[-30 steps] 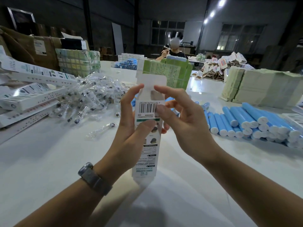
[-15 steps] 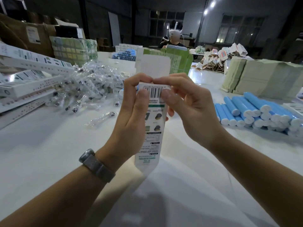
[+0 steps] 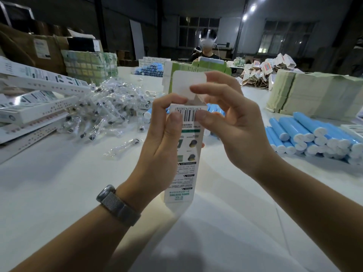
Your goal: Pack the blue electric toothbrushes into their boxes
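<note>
Head view: both hands (image 3: pixel 196 134) pinch upright box (image 3: pixel 184 154) between them

White box (image 3: pixel 184 154), blue toothbrushes (image 3: pixel 314 134)

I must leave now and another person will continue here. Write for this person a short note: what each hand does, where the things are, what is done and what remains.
Left hand: grips the tall white printed cardboard box, held upright above the white table.
Right hand: thumb on the barcode, fingers at the raised white top flap.
Blue cylindrical toothbrush handles: piled on the table to the right, none picked up.
Clear-wrapped brush heads: heaped to the left.
Done: box taken up, top open.
Left: whether the box is filled cannot be seen; check, fill it, close the flap, go on with the pile.
</note>
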`<state>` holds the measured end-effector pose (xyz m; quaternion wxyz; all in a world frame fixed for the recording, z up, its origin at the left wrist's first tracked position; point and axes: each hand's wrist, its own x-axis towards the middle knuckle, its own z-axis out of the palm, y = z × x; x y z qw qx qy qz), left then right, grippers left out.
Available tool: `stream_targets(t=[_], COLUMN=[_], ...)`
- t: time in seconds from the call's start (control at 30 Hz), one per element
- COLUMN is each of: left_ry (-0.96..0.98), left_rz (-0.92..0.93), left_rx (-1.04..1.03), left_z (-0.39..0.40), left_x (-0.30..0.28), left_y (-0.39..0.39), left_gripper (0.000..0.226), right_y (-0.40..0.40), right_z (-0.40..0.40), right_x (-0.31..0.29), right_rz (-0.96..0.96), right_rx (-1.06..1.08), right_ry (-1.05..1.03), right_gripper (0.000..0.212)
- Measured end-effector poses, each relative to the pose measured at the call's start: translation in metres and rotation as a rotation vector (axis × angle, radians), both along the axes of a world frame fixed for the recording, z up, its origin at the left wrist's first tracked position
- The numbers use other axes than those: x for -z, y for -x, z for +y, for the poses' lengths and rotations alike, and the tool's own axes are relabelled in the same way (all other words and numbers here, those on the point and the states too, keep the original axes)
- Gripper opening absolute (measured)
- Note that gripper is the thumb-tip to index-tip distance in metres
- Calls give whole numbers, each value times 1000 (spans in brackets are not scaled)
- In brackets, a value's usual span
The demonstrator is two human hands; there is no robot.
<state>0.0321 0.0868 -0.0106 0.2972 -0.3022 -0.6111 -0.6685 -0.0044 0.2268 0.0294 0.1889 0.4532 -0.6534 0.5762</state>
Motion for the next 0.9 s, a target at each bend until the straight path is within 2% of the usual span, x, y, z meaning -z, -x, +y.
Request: stream_targets(t=[0.2, 0.33, 0.4, 0.5, 0.6, 0.7, 0.83, 0.9], left_ry=[9, 8, -7, -16, -6, -11, -33, -46], left_rz=[-31, -80, -93, -96, -99, -102, -77, -43], left_rx=[17, 20, 26, 24, 26, 42, 16, 17], left_z=[1, -1, -2, -2, -2, -3, -1, 0], left_x=[0, -3, -4, -3, -3, -3, -1, 0], left_y=[-3, -3, -4, -5, -4, -2, 0, 0], left_gripper=[24, 19, 16, 15, 16, 18, 22, 29], right_y=[-2, -1, -2, -2, -1, -2, -3, -5], right_z=[1, 2, 1, -1, 1, 3, 0, 0], right_x=[-1, -1, 2, 4, 0, -3, -3, -4], right_rz=[-7, 2, -65, -102, -64, -41, -20, -19], right_rx=[-12, 5, -15, 11, 14, -16, -56, -48], right_ry=[16, 6, 38, 34, 22, 42, 96, 84], right_gripper=[22, 28, 31, 14, 10, 17, 41, 44])
